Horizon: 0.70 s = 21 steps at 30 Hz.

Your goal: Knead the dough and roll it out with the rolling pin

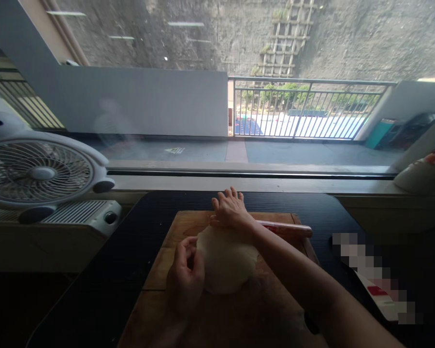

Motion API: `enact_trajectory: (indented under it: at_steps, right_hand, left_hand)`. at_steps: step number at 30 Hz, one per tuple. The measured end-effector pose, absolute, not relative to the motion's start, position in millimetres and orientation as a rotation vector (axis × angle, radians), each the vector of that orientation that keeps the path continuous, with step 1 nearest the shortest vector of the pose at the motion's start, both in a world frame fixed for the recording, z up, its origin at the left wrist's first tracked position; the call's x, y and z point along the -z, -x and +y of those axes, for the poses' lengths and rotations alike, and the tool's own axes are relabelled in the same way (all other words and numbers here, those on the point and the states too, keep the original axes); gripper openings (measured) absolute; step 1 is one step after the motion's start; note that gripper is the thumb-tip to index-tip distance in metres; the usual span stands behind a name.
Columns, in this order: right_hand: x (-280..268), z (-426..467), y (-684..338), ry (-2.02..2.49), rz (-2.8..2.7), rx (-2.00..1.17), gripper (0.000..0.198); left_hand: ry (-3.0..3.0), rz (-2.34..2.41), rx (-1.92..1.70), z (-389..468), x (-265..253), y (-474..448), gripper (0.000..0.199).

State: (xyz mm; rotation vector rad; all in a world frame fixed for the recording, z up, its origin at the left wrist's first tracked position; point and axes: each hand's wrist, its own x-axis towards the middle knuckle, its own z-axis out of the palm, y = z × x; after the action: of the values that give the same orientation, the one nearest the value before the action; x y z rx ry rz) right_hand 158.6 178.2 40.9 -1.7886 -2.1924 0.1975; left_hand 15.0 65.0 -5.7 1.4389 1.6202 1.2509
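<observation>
A round, flat sheet of dough (226, 263) lies on a wooden cutting board (155, 270). At its left edge my left hand (186, 270) is closed, thumb and fingers pinching the rim. My right hand (232, 208) reaches across the far side of the dough, palm down over a rolling pin (286, 229). Its fingers stretch forward past the pin and are spread, the palm resting on the pin. The pin's right end sticks out beyond my forearm; its left part is mostly covered by my hand. My right forearm hides some of the board.
The board sits on a black table (130, 241) against a windowsill (311, 185). A white fan (39, 173) stands at the left on a ledge. A blurred-out object (373, 278) lies on the right, and a white rounded container (420, 176) is at the sill's right end.
</observation>
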Motion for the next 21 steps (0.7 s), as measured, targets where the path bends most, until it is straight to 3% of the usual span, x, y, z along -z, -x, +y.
enact_trajectory:
  at_steps: [6,14,17,21]
  right_hand:
    - [-22.5,126.8,-143.0,1.503,-2.253,-0.053,0.041]
    - [-53.2,204.8,-177.0,1.79,-2.029,-0.032,0.039]
    - [-51.2,174.6,-195.9,1.704,-2.093,-0.047,0.039]
    - [-40.6,114.3,-237.4,1.461,-2.321,-0.163,0.032]
  left_hand:
    - [-1.498,1.648,-1.254,66.1,5.1,-15.0,0.03]
    - [-1.578,1.854,-1.029,69.6,-11.6,-9.3,0.036]
    - [-1.551,1.91,-0.931,90.9,-25.0,-2.2,0.04]
    - [-1.565,1.834,-0.822,125.8,-39.8,-8.1,0.028]
